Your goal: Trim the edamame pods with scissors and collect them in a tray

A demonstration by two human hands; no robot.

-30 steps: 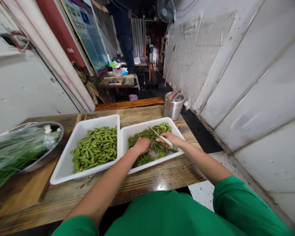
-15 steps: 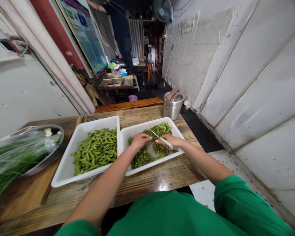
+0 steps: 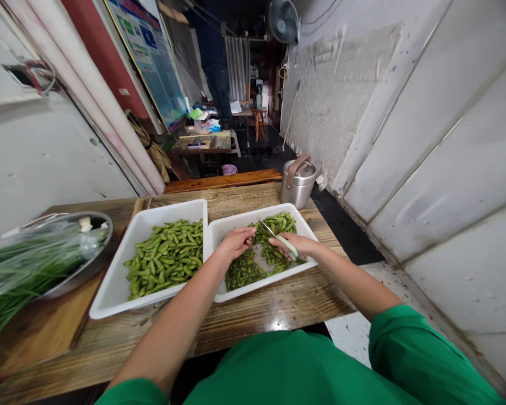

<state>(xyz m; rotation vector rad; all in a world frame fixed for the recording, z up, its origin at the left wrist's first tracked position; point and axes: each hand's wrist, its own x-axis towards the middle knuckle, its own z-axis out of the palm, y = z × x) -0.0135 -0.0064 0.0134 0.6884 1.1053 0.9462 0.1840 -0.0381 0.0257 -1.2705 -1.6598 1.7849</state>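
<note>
R hand [image 3: 298,243] gripped lt-green-handled scissors [image 3: 287,246]; L hand [image 3: 236,242] pinched nr tips, contents unclear. Edamame pods [image 3: 242,273] lay in R white tray [image 3: 217,239]. Fingertips prob. best kept clear of blades.

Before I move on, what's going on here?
A person in green holds scissors in the right hand, over the right tray of pods. The left hand is over that tray too, fingers near the blade tips; anything pinched there is too small to tell. The left tray holds more pods, and another person stands at the back.
</note>
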